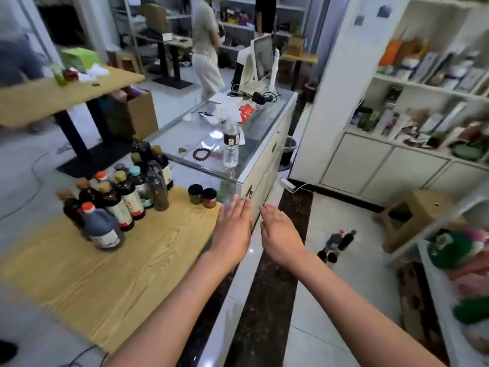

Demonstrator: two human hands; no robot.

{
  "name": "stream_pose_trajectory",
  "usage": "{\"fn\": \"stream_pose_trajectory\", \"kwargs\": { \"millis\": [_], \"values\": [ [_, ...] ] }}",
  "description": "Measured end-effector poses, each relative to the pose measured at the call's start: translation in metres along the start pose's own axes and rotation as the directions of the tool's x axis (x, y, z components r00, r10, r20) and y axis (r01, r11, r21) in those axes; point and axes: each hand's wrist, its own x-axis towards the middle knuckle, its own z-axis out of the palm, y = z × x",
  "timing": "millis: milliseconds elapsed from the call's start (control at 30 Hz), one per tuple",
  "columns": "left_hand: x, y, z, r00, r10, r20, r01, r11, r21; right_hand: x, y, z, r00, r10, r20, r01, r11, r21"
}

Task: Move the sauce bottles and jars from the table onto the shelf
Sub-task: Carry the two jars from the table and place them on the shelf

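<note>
Several dark sauce bottles (124, 192) stand clustered on the wooden table (111, 274) at the left. A squat jug with an orange cap (102, 227) is nearest me. Two small jars, one with green contents (195, 194) and one with red contents (209, 198), stand at the table's far right corner. My left hand (234, 223) hovers over the table's right edge, fingers straight, holding nothing. My right hand (279, 230) is beside it over the floor, fingers relaxed, empty. White shelves (423, 87) line the right wall.
A glass counter (238, 144) with a water bottle (231, 145), a bead bracelet and a monitor stands beyond the table. Several small bottles (337, 243) stand on the floor at right, near a brown stool (418, 215). People stand in the background.
</note>
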Motion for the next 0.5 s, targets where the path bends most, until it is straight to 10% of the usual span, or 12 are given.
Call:
{"fn": "stream_pose_trajectory", "kwargs": {
  "millis": [500],
  "values": [
    [0.016,-0.136,0.025,0.966,-0.257,0.034,0.258,0.966,-0.034,0.105,-0.063,0.091,0.977,-0.115,0.177,0.113,0.993,0.025]
  ]
}}
